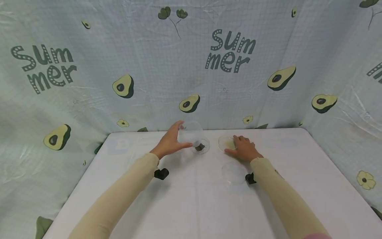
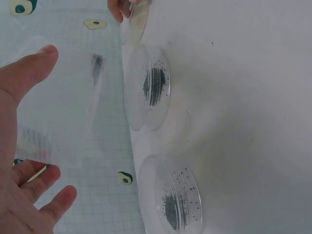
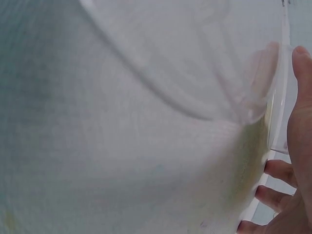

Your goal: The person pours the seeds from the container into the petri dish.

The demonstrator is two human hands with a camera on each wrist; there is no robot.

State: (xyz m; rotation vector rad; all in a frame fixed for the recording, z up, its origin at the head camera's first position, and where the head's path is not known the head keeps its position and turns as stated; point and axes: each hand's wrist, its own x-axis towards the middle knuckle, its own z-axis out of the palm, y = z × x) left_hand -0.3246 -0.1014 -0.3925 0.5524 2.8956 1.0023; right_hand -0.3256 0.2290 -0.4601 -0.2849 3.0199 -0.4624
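My left hand (image 1: 171,141) grips a see-through plastic container (image 2: 63,102) between thumb and fingers, raised off the table. A dark patch and a striped area show on the container. Just beside it in the head view stands a clear round dish (image 1: 206,151) with dark granules. The left wrist view shows dark granules in two clear dishes, a farther one (image 2: 163,114) and a nearer one (image 2: 195,185). Over on the right, my right hand (image 1: 245,149) holds the edge of a petri dish (image 1: 222,143) with yellowish contents, thumb and fingers spread around its rim.
A clear round disc (image 1: 234,173) lies on the white table (image 1: 179,205), in front of my right hand. Behind the table hangs a printed sheet (image 1: 161,66) with avocados and lettering. Dark wrist-worn pieces (image 1: 161,173) show below both hands.
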